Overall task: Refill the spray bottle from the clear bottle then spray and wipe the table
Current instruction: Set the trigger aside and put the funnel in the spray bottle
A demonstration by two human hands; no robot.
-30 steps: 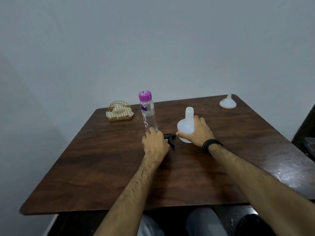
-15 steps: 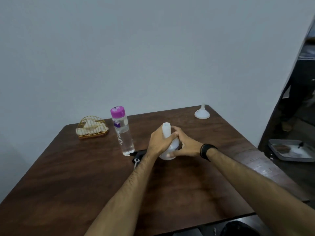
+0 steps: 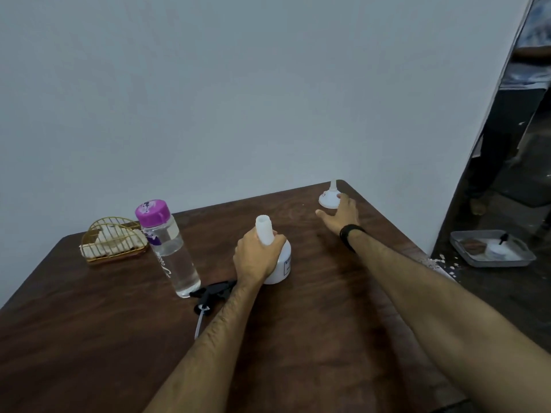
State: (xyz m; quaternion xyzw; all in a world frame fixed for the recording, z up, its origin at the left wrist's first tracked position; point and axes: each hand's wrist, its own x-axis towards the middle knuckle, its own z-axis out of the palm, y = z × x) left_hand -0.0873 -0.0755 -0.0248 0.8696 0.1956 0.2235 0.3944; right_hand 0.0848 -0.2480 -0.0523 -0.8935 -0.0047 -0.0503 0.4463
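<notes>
The white spray bottle (image 3: 281,263) stands upright mid-table with its neck uncapped. My left hand (image 3: 256,257) is wrapped around its neck and shoulder. Its black spray head (image 3: 210,292) with the dip tube lies on the table just left of my left forearm. The clear bottle (image 3: 170,248) with a purple cap stands upright to the left, holding clear liquid. A white funnel (image 3: 329,196) rests mouth-down near the far right corner. My right hand (image 3: 341,214) is stretched out, fingers spread, its fingertips at the funnel's base. The dark wooden table (image 3: 313,323) carries all of it.
A gold wire basket (image 3: 113,241) with folded cloths stands at the far left of the table. A wall rises behind the table. On the floor to the right lies a metal tray (image 3: 493,248). A person's legs (image 3: 501,138) show at the far right.
My right hand let go of the spray bottle and reached to the far right, up to the funnel. My left hand kept hold of the bottle. The view swung right.
</notes>
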